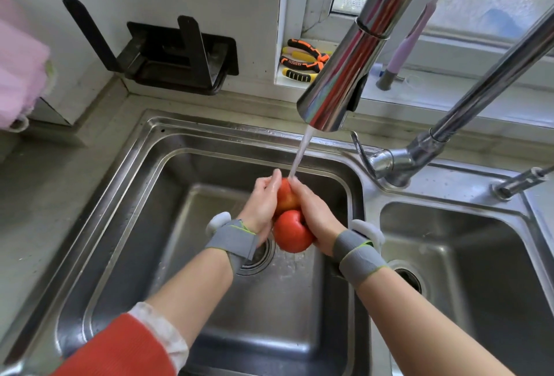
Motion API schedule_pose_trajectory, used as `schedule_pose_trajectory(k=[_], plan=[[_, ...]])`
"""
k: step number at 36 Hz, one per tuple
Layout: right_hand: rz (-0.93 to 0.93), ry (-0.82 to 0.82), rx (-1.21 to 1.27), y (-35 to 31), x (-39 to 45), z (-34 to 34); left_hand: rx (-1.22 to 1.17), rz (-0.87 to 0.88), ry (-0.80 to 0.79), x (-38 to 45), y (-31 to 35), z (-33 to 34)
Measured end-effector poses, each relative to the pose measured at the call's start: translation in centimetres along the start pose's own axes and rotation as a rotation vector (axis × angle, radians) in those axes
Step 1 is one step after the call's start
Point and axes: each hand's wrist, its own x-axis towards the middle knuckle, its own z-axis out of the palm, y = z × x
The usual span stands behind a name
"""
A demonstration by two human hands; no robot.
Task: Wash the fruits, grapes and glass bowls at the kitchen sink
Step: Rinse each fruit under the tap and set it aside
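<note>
- Fingers of the left hand and right hand are pressing two red apples between the palms: the far apple and the near apple.
- Water from the faucet is running onto them over the left sink basin.
- Judging by this, the fruit wash is underway; grapes and glass bowls are nowhere in view, so probably still to do.

Both hands press two red apples under faucet stream.

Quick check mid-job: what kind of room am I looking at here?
Most likely a home kitchen: a steel double sink, a pull-down tap running onto two red fruits, and a windowsill behind.
</note>
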Motion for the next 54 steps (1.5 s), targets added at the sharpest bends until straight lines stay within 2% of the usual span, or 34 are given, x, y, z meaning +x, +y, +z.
schedule_pose_trajectory(k=[3, 5, 7, 9, 12, 14, 16, 18, 21, 24, 27, 29, 32, 34, 36, 38, 42, 43, 45, 47, 49, 50, 51, 54], plan=[[-0.087, -0.035, -0.102, -0.1, -0.5, -0.4, -0.134, -0.169, -0.071, 0.0, 1.2, -0.5], [-0.106, -0.054, -0.215, 0.2, -0.6, -0.4, -0.115, -0.201, -0.071, 0.0, 1.7, -0.5], [-0.107, -0.007, -0.270, 0.2, -0.5, -0.2, -0.003, -0.112, -0.031, -0.1, 1.6, -0.1], [-0.093, 0.069, -0.180, 0.0, 0.0, -0.1, 0.097, 0.041, -0.058, 0.0, 1.1, 0.1], [0.082, 0.089, 0.098, -0.5, 0.4, 0.0, 0.382, 0.268, -0.220, -0.1, 0.7, -0.3], [0.133, 0.039, 0.207, -0.4, 0.2, -0.2, 0.467, 0.303, -0.311, 0.0, 0.8, -0.9], [0.101, 0.025, 0.253, -0.5, -0.1, -0.2, 0.384, 0.254, -0.377, -0.2, 1.0, -1.3], [0.072, 0.012, 0.299, -0.3, -0.2, -0.3, 0.326, 0.208, -0.366, 0.0, 0.8, -1.5], [0.040, 0.005, 0.283, 0.2, -0.1, -0.1, 0.194, 0.109, -0.213, -0.2, 0.8, -0.6], [-0.046, -0.021, 0.130, 0.5, -0.3, 0.5, 0.054, -0.089, -0.041, 0.5, 1.8, -0.1], [-0.104, -0.041, 0.000, 0.9, -0.5, 0.5, 0.030, -0.265, -0.025, 0.8, 2.1, -0.6], [-0.106, -0.024, -0.056, 1.0, -0.2, 0.3, 0.060, -0.230, -0.002, 0.8, 1.9, -0.5], [-0.010, 0.071, 0.013, 0.8, 0.3, 0.8, 0.325, 0.062, 0.031, 0.9, 1.3, -0.2], [0.089, 0.077, 0.101, 0.6, 0.7, 1.1, 0.566, 0.261, -0.028, 0.5, 1.2, -0.4], [0.166, 0.054, 0.206, 0.4, 0.5, 1.1, 0.690, 0.367, -0.126, 0.2, 1.2, -0.7], [0.209, 0.017, 0.298, 0.4, 0.4, 0.6, 0.685, 0.357, -0.234, -0.1, 1.4, -1.1], [0.252, -0.061, 0.437, 1.0, 0.0, -0.8, 0.493, 0.134, -0.440, 0.0, 2.0, -2.4], [0.269, -0.075, 0.462, 1.2, -0.1, -1.1, 0.525, 0.125, -0.470, 0.2, 2.1, -2.7], [0.307, -0.100, 0.500, 1.8, -0.2, -1.3, 0.740, 0.186, -0.501, 0.5, 2.2, -3.1], [0.370, -0.084, 0.515, 2.5, -0.1, -1.2, 0.960, 0.227, -0.458, 0.8, 1.9, -2.8], [0.441, -0.031, 0.540, 2.8, 0.0, -0.9, 1.039, 0.190, -0.271, 0.8, 1.6, -2.2], [0.466, 0.007, 0.567, 3.0, 0.2, -0.9, 0.956, 0.135, -0.179, 0.7, 1.4, -1.8], [0.482, 0.046, 0.601, 3.0, 0.3, -1.0, 0.777, 0.047, -0.128, 0.6, 1.3, -1.4], [0.474, 0.167, 0.686, 2.5, 0.9, -1.7, 0.248, -0.175, -0.106, 0.4, 1.5, -0.7]])
